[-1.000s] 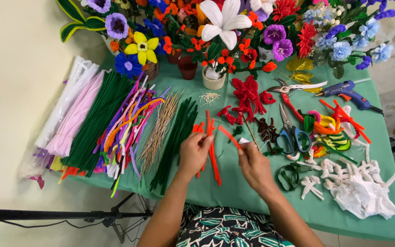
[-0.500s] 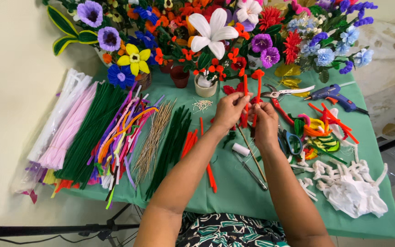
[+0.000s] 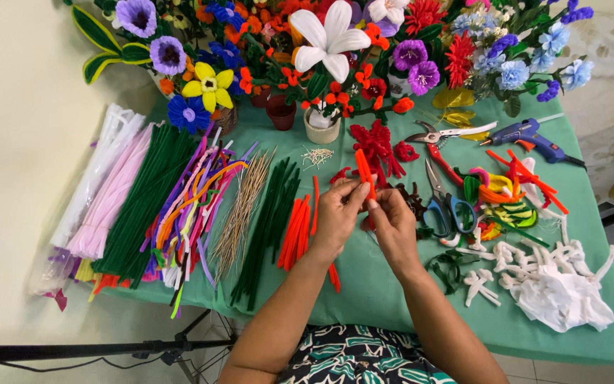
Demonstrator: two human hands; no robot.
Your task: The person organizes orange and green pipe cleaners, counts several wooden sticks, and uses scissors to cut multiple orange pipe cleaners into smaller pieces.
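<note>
Pinched an orange stem [image 3: 364, 173] between both hands, left hand [image 3: 337, 217] and right hand [image 3: 392, 222] close together, above the green bench [image 3: 385, 284]. Stem upright, near scissors [image 3: 440, 206], more orange stems [image 3: 294, 231] lying left.

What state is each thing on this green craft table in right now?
Left hand: pinching the orange-red pipe cleaner, which is bent.
Right hand: gripping the same pipe cleaner lower down.
Blue-handled scissors: lying flat, blades closed.
Red-handled pruning snips: lying open.
Blue glue gun: lying on its side.
</note>
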